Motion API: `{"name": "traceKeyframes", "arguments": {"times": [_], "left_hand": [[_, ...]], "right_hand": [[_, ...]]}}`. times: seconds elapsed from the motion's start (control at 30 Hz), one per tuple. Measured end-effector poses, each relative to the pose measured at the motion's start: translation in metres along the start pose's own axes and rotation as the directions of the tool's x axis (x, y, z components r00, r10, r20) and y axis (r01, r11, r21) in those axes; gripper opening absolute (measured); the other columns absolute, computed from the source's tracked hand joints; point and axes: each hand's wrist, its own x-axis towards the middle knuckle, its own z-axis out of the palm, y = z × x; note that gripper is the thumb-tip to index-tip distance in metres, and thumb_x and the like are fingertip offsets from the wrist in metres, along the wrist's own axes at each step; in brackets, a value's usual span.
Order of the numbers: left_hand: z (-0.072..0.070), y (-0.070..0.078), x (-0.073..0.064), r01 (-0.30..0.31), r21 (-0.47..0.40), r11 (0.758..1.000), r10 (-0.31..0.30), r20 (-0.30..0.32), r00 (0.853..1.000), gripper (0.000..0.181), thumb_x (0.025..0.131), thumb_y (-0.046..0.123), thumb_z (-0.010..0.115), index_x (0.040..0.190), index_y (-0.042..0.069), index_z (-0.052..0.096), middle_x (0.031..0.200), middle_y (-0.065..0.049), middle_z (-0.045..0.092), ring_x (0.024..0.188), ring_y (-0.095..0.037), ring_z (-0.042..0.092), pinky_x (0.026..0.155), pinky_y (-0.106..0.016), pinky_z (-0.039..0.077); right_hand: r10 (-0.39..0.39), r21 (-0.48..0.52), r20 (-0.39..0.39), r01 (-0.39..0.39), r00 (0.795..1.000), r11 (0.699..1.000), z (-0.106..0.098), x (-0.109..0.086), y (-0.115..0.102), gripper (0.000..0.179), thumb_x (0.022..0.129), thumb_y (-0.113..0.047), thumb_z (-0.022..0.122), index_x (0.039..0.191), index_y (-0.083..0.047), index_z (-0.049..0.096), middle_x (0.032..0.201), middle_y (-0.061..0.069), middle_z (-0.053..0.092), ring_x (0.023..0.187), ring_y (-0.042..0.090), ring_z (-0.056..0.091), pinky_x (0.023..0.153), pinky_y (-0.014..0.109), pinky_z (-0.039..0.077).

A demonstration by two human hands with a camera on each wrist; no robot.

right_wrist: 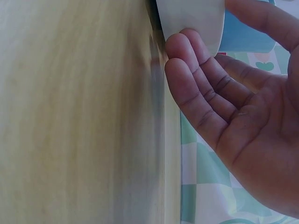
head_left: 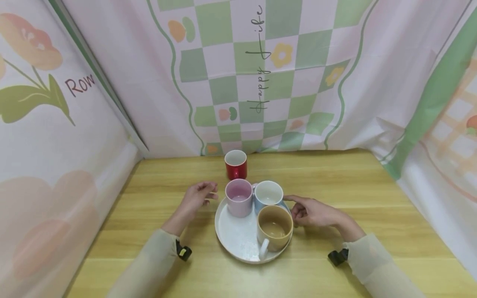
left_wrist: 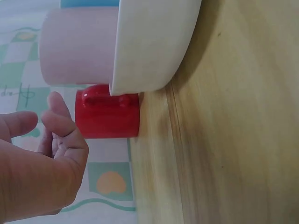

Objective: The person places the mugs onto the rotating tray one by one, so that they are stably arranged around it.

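On a round white tray (head_left: 234,246) stand a pink mug (head_left: 240,207), a light blue mug (head_left: 268,192) with a white inside, and a larger tan mug (head_left: 275,227) whose pale handle points toward me. Behind the tray, on the table, is a red mug (head_left: 236,170). My left hand (head_left: 196,195) hovers left of the pink mug, its fingers loosely bent around nothing. At the tray's right rim is my right hand (head_left: 313,213), with fingertips (right_wrist: 180,77) against or very close to the tray's outer side; contact is hard to tell. Its index finger extends near the blue mug.
The wooden table (head_left: 149,256) runs back to a hanging cloth (head_left: 246,82) with green checks. Printed cloth walls (head_left: 56,165) enclose the left and right sides. Each wrist carries a small black camera (head_left: 184,251).
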Motion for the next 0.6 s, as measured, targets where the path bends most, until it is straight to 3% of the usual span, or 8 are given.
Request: {"name": "traceKeyframes", "arguments": {"times": [0.37, 0.6], "left_hand": [[0.002, 0.002, 0.022, 0.021, -0.003, 1.0, -0.021, 0.008, 1.0, 0.039, 0.103, 0.031, 0.054, 0.134, 0.007, 0.059, 0.133, -0.02, 0.059, 0.096, -0.014, 0.067, 0.094, -0.042, 0.051], [0.004, 0.001, 0.036, 0.015, 0.002, 1.0, -0.015, 0.005, 1.0, 0.04, 0.103, 0.03, 0.054, 0.135, 0.006, 0.059, 0.128, -0.016, 0.063, 0.098, -0.015, 0.068, 0.094, -0.042, 0.051]], "right_hand": [[0.003, -0.016, -0.001, -0.003, 1.0, 1.0, 0.0, 0.0, 0.0, 0.073, 0.086, -0.004, 0.069, 0.15, 0.002, 0.034, 0.096, 0.005, 0.067, 0.089, 0.008, 0.065, 0.082, 0.023, 0.058], [0.0, -0.011, -0.001, 0.0, 1.0, 1.0, 0.001, 0.001, 0.001, 0.074, 0.086, -0.004, 0.069, 0.151, 0.003, 0.033, 0.096, 0.005, 0.067, 0.089, 0.008, 0.065, 0.083, 0.023, 0.058]]}}
